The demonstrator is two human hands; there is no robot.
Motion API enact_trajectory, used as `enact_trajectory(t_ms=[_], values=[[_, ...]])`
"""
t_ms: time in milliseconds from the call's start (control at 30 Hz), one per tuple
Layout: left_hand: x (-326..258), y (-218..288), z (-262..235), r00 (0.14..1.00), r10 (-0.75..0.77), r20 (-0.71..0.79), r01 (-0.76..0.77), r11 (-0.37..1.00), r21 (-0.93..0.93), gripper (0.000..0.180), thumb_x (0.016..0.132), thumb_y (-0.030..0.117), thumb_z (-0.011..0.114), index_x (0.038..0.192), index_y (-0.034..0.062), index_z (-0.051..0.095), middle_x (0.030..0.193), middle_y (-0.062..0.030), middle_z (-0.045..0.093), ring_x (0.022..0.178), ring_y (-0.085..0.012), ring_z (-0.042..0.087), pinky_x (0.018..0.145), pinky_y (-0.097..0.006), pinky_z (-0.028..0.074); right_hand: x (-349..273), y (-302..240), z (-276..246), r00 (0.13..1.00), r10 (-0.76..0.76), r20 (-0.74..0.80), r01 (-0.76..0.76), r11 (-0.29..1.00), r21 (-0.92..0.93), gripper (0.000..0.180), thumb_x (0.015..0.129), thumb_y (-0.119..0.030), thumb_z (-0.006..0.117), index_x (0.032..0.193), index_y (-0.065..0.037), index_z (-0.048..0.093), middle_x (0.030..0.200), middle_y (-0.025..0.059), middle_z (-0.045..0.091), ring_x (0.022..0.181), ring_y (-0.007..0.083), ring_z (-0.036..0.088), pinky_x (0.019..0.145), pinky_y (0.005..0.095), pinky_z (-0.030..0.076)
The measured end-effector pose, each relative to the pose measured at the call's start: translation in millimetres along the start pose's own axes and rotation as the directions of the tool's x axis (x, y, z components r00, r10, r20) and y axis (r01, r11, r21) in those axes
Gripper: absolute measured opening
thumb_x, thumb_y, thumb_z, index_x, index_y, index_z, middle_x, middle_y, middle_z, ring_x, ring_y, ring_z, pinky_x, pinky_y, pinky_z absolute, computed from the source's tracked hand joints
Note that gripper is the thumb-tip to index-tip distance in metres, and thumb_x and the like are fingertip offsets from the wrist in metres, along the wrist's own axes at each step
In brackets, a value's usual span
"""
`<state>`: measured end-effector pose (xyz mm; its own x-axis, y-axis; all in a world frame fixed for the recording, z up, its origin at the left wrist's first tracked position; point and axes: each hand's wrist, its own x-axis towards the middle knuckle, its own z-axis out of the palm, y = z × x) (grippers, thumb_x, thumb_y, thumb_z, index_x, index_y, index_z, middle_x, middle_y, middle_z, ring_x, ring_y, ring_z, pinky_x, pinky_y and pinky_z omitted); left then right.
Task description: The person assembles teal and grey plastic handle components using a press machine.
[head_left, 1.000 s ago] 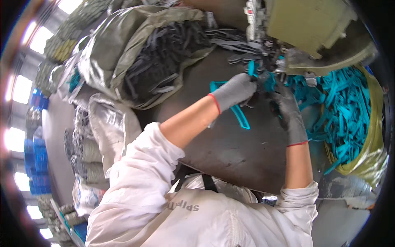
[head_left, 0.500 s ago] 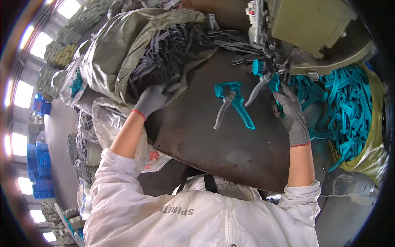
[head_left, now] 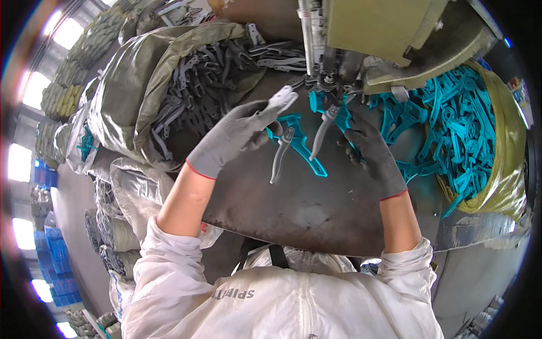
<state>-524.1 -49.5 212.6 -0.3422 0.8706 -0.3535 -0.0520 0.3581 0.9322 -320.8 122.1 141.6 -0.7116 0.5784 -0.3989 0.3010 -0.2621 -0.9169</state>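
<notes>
My left hand (head_left: 228,138), in a grey glove with a red cuff, is closed on a grey plastic handle (head_left: 284,99) and lifts it over the table, just left of the press. My right hand (head_left: 372,148), gloved the same way, grips a teal plastic handle (head_left: 342,120) below the press head (head_left: 330,79). A grey lever (head_left: 323,134) hangs joined to that teal handle. Between my hands, a teal-and-grey hand tool (head_left: 305,150) lies on the dark table; my left fingers partly overlap its upper end.
At the left, an open woven sack (head_left: 127,85) spills many grey handles (head_left: 197,85). A yellow-green sack (head_left: 499,175) of teal handles (head_left: 463,135) stands at the right. The press's green housing (head_left: 378,28) overhangs the table's (head_left: 293,209) far side.
My left hand has come out of the pile of grey handles and moved right, carrying one of them. My right hand still holds the teal handle at the press. The whole view has shifted.
</notes>
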Motion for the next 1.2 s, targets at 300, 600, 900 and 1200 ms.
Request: enact_trajectory(t_ms=[300,600,900,1200], values=[[39.7,-21.7,75.7,0.971,0.103,0.217,-0.039,0.960,-0.279,0.037,0.095,0.033,0.048,0.109,-0.0017,0.053,0.087,-0.0056,0.061,0.071,-0.0102,0.061,0.059,-0.022,0.050,7.0,19.7,-18.0,0.656,-0.750,0.086,0.439,0.287,-0.851,0.046,0.082,-0.019,0.060,0.124,-0.006,0.047,0.100,0.0174,0.062,0.086,0.0304,0.063,0.073,0.0366,0.051],[54.9,-56.9,44.8,0.995,-0.083,-0.062,0.085,0.996,0.039,0.046,0.093,0.035,0.050,0.119,-0.0023,0.049,0.096,-0.0089,0.060,0.085,-0.0160,0.063,0.071,-0.028,0.053,42.2,46.7,-149.9,0.652,-0.486,-0.582,-0.380,0.455,-0.806,0.064,0.081,-0.029,0.058,0.137,-0.009,0.033,0.121,0.0242,0.052,0.114,0.0361,0.050,0.096,0.0447,0.040],[76.9,-23.2,54.7,0.998,0.041,0.057,-0.043,0.998,0.036,0.035,0.094,0.028,0.049,0.106,-0.0028,0.057,0.086,-0.0064,0.062,0.070,-0.0116,0.060,0.066,-0.025,0.049,2.3,9.4,-69.6,0.712,-0.505,-0.488,0.030,0.717,-0.697,0.050,0.082,-0.020,0.064,0.125,-0.003,0.046,0.101,0.0152,0.063,0.079,0.0224,0.064,0.069,0.0324,0.052],[75.1,-14.1,58.9,0.991,-0.085,0.099,0.091,0.994,-0.060,0.029,0.092,0.024,0.051,0.103,-0.0012,0.059,0.079,-0.0059,0.063,0.068,-0.0113,0.059,0.062,-0.026,0.048,2.8,-16.1,-24.5,0.962,-0.136,-0.237,0.194,0.951,0.239,0.036,0.082,-0.010,0.057,0.118,-0.007,0.053,0.086,0.0056,0.060,0.056,0.0105,0.054,0.045,0.0241,0.043]])
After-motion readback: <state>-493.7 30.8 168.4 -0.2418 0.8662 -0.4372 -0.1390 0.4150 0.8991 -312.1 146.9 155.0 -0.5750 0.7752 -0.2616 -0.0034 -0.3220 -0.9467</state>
